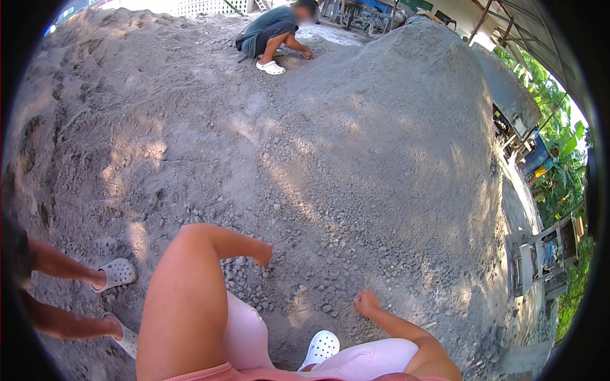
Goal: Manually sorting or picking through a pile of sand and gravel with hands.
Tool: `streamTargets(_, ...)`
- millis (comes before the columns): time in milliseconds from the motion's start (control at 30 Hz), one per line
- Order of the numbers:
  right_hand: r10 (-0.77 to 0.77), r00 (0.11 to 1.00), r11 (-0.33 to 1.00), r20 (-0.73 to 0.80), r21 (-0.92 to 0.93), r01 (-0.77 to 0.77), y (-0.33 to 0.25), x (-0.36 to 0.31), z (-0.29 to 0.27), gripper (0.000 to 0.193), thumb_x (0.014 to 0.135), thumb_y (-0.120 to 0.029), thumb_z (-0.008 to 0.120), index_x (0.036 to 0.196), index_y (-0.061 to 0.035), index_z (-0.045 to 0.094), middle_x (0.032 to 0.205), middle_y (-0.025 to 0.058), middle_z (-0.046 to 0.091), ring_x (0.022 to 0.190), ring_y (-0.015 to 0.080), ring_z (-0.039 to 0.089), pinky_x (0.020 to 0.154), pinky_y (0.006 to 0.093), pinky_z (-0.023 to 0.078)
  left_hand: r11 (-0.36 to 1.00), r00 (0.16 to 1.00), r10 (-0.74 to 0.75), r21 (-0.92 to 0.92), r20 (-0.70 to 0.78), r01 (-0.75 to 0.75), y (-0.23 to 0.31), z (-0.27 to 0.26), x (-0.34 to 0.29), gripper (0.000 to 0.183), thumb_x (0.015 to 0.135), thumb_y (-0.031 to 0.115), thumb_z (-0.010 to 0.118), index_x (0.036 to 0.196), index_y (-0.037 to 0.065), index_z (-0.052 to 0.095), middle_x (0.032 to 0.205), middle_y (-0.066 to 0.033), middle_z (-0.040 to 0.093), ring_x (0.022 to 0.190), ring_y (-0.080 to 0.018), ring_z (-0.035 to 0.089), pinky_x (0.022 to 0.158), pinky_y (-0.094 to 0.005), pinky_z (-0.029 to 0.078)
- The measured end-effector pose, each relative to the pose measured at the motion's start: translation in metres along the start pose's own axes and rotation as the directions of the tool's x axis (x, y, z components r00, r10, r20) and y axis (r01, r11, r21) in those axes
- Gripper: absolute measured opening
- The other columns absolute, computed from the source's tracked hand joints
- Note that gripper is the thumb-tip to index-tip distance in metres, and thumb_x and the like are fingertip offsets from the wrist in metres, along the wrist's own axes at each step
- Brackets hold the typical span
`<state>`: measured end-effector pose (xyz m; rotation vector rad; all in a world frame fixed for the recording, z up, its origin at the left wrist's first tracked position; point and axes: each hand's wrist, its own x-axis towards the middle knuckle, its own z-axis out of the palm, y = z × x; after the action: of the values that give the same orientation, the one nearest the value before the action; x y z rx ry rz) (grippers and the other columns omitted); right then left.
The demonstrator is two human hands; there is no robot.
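My left hand (262, 254) hovers over or touches the loose grey stones (240, 279) in front of my knees, its fingers curled together. To its right and nearer to me, my right hand (366, 303) is closed low over the gravel (394, 279). Whatever either hand may hold is too small to make out. A few larger rounded pebbles (327, 308) lie on the ground just left of my right hand. I am squatting, and one white clog (323, 346) shows between my knees.
A tall grey mound of sand and gravel (406, 114) rises ahead. A person (270, 35) squats at its far left side, hand to the ground. Another person's legs in clogs (117, 274) stand close on my left. Wooden frames (546, 254) stand at the right edge.
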<state>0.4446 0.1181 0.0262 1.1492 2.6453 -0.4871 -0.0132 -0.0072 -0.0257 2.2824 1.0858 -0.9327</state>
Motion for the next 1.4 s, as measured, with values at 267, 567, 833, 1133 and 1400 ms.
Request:
streamTargets(267, -0.011, 1.000, 1.000, -0.006, 0.003, 0.011, 0.003, -0.005, -0.001, 0.021, 0.076, -0.025, 0.065, 0.083, -0.0052, 0.066, 0.095, 0.0177, 0.061, 0.093, 0.0355, 0.057, 0.081, 0.0444, 0.047, 0.998, 0.999, 0.038, 0.046, 0.016, -0.039, 0.000, -0.005, 0.002, 0.024, 0.087, 0.010, 0.051, 0.106, 0.006, 0.065, 0.102, -0.0137, 0.064, 0.098, -0.0348, 0.058, 0.094, -0.0493, 0.035)
streamTargets(567, -0.025, 0.999, 0.999, -0.025, 0.020, 0.026, 0.003, -0.003, -0.001, 0.022, 0.076, -0.025, 0.064, 0.082, -0.0047, 0.065, 0.090, 0.0183, 0.061, 0.091, 0.0366, 0.057, 0.080, 0.0450, 0.047, 0.997, 0.999, 0.051, 0.048, 0.020, -0.052, 0.002, -0.011, -0.006, 0.024, 0.088, 0.010, 0.050, 0.107, 0.006, 0.064, 0.104, -0.0148, 0.063, 0.101, -0.0354, 0.057, 0.096, -0.0509, 0.034)
streamTargets(833, -0.032, 0.999, 0.999, -0.039, 0.003, 0.032, 0.009, -0.008, 0.000, 0.022, 0.076, -0.025, 0.064, 0.081, -0.0036, 0.064, 0.091, 0.0200, 0.060, 0.090, 0.0382, 0.057, 0.079, 0.0463, 0.047, 0.985, 0.990, 0.118, 0.118, 0.083, -0.127, 0.009, -0.037, -0.016, 0.026, 0.090, 0.012, 0.048, 0.112, 0.006, 0.062, 0.112, -0.0185, 0.059, 0.109, -0.0400, 0.053, 0.099, -0.0549, 0.035)
streamTargets(1133, -0.016, 1.000, 1.000, 0.024, 0.006, 0.015, 0.000, -0.004, -0.003, 0.024, 0.079, -0.026, 0.061, 0.085, -0.0033, 0.064, 0.094, 0.0194, 0.060, 0.094, 0.0371, 0.056, 0.083, 0.0456, 0.046, 0.974, 0.976, 0.165, 0.129, 0.142, -0.184, 0.011, -0.026, -0.015, 0.031, 0.092, 0.018, 0.046, 0.115, 0.004, 0.061, 0.117, -0.0208, 0.057, 0.109, -0.0418, 0.052, 0.097, -0.0551, 0.037)
streamTargets(1400, -0.016, 1.000, 1.000, -0.020, 0.019, 0.017, 0.002, -0.004, -0.001, 0.024, 0.077, -0.027, 0.064, 0.083, -0.0037, 0.066, 0.093, 0.0210, 0.059, 0.092, 0.0386, 0.056, 0.081, 0.0464, 0.047, 0.993, 0.987, 0.102, 0.047, 0.122, -0.109, 0.021, -0.045, -0.039, 0.029, 0.092, 0.018, 0.047, 0.112, 0.004, 0.062, 0.113, -0.0199, 0.059, 0.106, -0.0399, 0.054, 0.093, -0.0530, 0.040)
